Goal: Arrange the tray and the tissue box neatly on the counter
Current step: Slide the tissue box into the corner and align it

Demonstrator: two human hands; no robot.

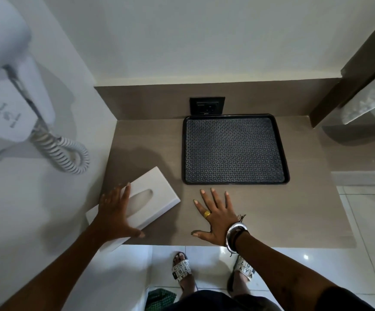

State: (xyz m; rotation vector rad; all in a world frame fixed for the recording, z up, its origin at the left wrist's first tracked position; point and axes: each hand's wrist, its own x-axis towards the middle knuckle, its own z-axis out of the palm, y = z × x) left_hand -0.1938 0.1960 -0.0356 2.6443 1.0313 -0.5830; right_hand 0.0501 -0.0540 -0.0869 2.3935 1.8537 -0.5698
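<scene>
Two hands are down on the counter (294, 209), a brown slab running into a corner of white wall. Biggest thing on it is the black tray (234, 149), lying flat and square at the back, its far edge just below the dark wall socket (207, 105) and its textured floor bare. Up on the left wall hangs a white hair dryer (5, 90) with its coiled cord (70, 153) looping down. Next, the white tissue box (150, 198), slot upward, sitting crooked at the counter's front left corner (one end pokes out past the front edge), apart from the tray. Left hand (114, 216) lies flat on top of that box, fingers spread, thumb out along the near side, pressing rather than pinching. Right hand (215, 217) rests palm-down on bare counter just in front of the tray, fingers fanned wide, holding nothing. Gold ring (207, 213) on one finger, silver bangle (234, 234) at the wrist.
</scene>
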